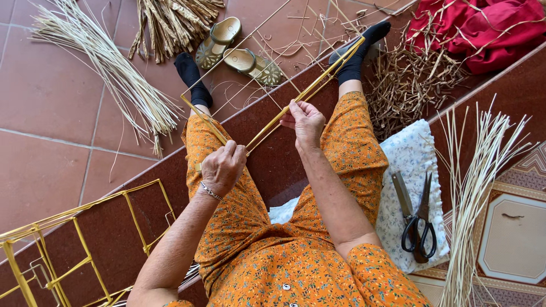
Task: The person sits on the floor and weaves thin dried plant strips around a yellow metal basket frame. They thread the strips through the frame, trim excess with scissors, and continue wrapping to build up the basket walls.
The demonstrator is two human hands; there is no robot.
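Observation:
I sit on a step in orange flowered clothes, black socks on both feet. My left hand grips the near corner of a yellow wrapped wire frame over my left knee. That frame runs up to the right toward my right foot. Higher on the frame's long bar, my right hand pinches a thin pale reed strand against it. Loose strand ends trail up over the tiles.
A bundle of pale reeds lies at the upper left, and dry brown husks beside two sandals. Yellow frames stand at lower left. Scissors rest on a white cloth. More reeds at right, red cloth above.

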